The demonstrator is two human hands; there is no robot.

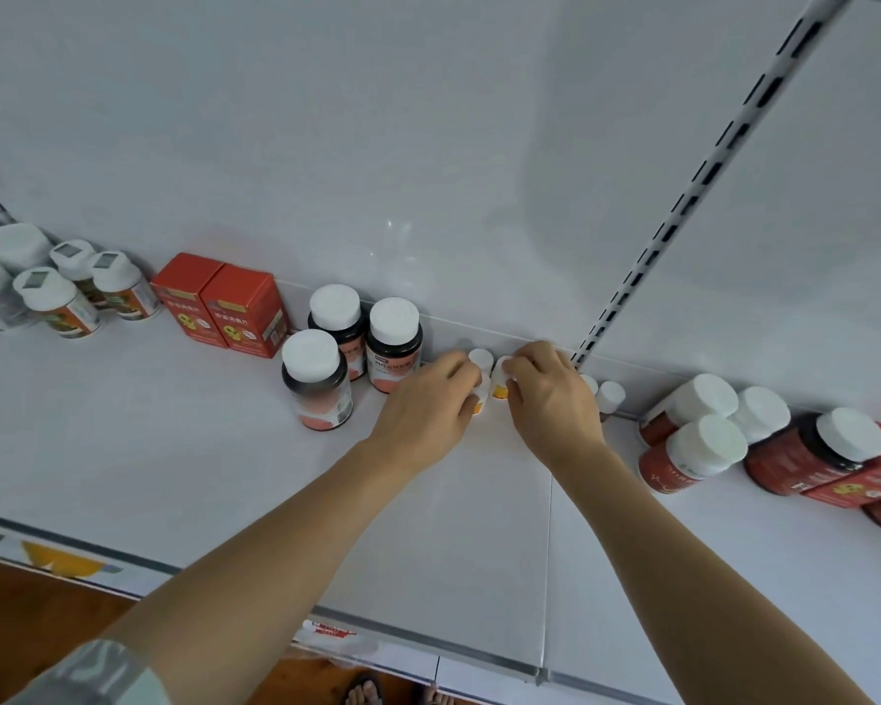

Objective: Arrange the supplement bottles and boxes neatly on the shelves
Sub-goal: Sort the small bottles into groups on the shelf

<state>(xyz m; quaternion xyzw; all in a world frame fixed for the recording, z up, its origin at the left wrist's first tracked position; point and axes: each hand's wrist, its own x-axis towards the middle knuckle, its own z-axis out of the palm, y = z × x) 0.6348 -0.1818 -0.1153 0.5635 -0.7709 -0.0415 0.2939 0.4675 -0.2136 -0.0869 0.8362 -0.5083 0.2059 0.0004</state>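
Head view: both arms reach onto a white shelf [225, 450] toward its back wall. The left hand [431, 404] has its fingers curled round a small white-capped bottle [480, 368] with an orange label, standing upright near the back edge. The right hand [548, 394] grips a second small bottle [501, 386] just beside the first, fingers curled over its cap; the two small bottles stand almost touching between the hands.

Just left of the left hand stand three dark bottles [316, 384] with white caps and salmon labels, two at the back and one in front. Left of them two red boxes [220, 305] stand side by side against the wall. Further left is a cluster of white-capped jars [57, 302] with mixed labels.

Behind the right hand two more small white bottles [610, 396] stand at the back edge, partly hidden by the hand. To the right lies a loose group of red bottles [692, 450] with white caps, tilted in the wide view, beside another red box [865, 488].

A slotted upright rail [682, 201] runs up the back wall above the right hand
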